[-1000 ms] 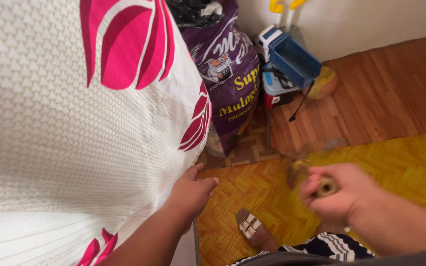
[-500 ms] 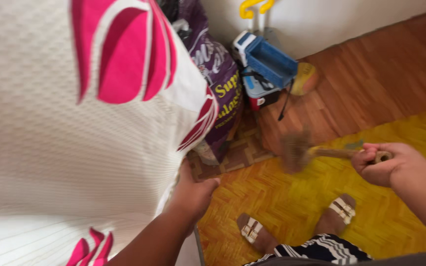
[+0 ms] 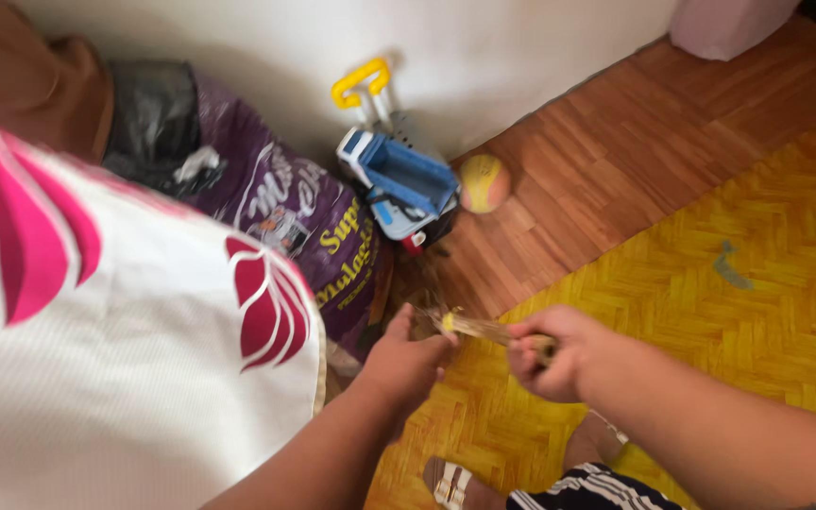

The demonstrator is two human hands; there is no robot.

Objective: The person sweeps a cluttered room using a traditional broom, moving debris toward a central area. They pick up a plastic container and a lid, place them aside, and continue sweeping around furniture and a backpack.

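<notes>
Centre-bottom of frame: right hand [image 3: 552,354] closed in a fist grip round the handle end of a small straw hand broom [image 3: 484,330]; shaft runs left from fist, bristle tip blurred, approx. lower centre. Left hand [image 3: 406,364] loosely open, thumb up, fingers touching or just beside bristle end — blur prevents telling whether anything is pinched. Left hand also sits at edge of bed [image 3: 144,378], w/ white textured cover and pink petal print, filling left of frame.

Handling, judged: broom light, shaft stiff where bound, bristles springy and prone to shedding. Best hold = bound handle, as right hand has it; bristle end gives poor purchase and bends. Not slippery, not fragile beyond loose strands.

Surroundings: purple sack [image 3: 304,217] w/ black bag on top, centre-left, between bed and wall. Blue-white toy truck [image 3: 399,184] w/ yellow handle, upper centre, against wall. Yellow-orange ball [image 3: 484,182] just beside truck on brown parquet. Yellow parquet floor [image 3: 710,312] at right. Sandalled feet [image 3: 455,484] at bottom centre.
</notes>
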